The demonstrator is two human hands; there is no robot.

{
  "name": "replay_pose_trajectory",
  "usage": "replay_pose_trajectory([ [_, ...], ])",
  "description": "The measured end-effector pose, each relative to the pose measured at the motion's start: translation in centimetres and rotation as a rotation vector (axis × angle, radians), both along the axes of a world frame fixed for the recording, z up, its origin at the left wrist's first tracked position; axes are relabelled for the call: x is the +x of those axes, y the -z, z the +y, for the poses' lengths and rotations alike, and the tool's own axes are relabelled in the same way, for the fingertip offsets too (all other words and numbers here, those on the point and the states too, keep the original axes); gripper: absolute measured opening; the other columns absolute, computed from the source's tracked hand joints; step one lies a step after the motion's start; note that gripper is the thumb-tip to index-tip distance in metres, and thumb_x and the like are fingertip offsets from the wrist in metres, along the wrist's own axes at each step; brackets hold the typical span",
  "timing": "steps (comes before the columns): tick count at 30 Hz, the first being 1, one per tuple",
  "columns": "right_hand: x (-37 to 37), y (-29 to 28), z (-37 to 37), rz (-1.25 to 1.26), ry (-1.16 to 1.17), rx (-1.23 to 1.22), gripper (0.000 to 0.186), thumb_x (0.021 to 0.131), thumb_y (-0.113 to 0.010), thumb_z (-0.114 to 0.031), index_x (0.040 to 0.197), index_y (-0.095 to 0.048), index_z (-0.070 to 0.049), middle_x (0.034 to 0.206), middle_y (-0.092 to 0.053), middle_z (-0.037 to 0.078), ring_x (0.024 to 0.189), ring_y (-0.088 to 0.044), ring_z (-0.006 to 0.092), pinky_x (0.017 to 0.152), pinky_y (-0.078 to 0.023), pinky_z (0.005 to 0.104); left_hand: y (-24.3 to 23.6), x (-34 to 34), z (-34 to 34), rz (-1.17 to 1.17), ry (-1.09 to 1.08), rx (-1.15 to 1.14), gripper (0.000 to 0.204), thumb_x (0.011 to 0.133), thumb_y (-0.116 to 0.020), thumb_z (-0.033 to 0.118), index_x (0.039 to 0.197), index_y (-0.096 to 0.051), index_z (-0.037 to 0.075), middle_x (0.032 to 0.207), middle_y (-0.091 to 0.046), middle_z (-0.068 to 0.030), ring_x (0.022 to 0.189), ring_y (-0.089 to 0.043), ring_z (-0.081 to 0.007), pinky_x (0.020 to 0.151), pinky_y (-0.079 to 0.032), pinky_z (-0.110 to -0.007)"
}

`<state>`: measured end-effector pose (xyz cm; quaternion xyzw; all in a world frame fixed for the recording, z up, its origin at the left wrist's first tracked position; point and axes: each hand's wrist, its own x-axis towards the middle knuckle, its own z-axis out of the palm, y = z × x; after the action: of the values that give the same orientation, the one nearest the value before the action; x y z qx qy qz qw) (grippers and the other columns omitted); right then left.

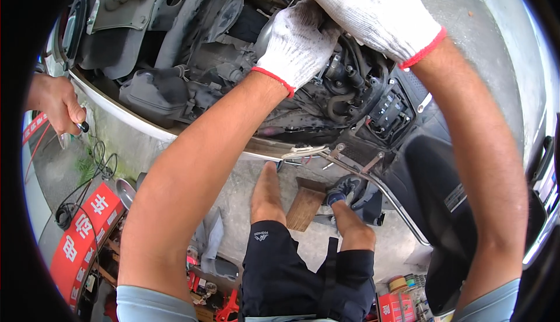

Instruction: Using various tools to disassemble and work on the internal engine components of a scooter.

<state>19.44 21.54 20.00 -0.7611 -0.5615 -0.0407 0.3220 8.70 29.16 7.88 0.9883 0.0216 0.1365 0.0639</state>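
My left hand (300,48), in a white knit glove with a red cuff, reaches into the opened body of a scooter (204,59). Its fingers curl inward, and whatever they grip is hidden. Close against it, my right hand (376,16) wears the same kind of glove and is closed too. The top edge of the picture cuts off part of that hand, so its hold cannot be made out. Dark hoses (350,77) and dusty engine parts lie just beneath both hands.
At the left, another person's bare hand (61,109) holds a small black-tipped thing. A battery (388,115) sits in the scooter's frame. Below are a wooden block (306,205), a red sign board (81,240), a black cable (67,211) and a red box (396,307).
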Motion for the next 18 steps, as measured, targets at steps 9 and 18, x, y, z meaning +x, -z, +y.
replay_pose_trajectory([
  [9, -0.5, -5.9, -0.4, -0.204, -0.134, -0.672, 0.017, 0.084, -0.063, -0.023, 0.082, -0.068, -0.007, 0.075, -0.069, 0.017, 0.079, -0.071, 0.0366, 0.072, -0.056, 0.0462, -2.2, -0.3, 0.1, 0.043, -0.195, -0.647, 0.036, 0.093, -0.058, 0.028, 0.118, -0.060, 0.002, 0.112, -0.067, -0.0246, 0.108, -0.063, -0.0392, 0.089, -0.052, -0.043],
  [18, -2.3, -7.9, -0.5, 0.023, 0.041, -0.892, 0.041, 0.093, -0.055, -0.039, 0.094, -0.075, -0.003, 0.090, -0.073, 0.020, 0.088, -0.072, 0.0354, 0.080, -0.056, 0.0453, -2.0, -0.4, 1.2, -0.172, -0.140, -0.819, 0.026, 0.082, -0.066, 0.000, 0.107, -0.061, -0.002, 0.090, -0.071, -0.0126, 0.078, -0.070, -0.0194, 0.070, -0.056, -0.033],
])
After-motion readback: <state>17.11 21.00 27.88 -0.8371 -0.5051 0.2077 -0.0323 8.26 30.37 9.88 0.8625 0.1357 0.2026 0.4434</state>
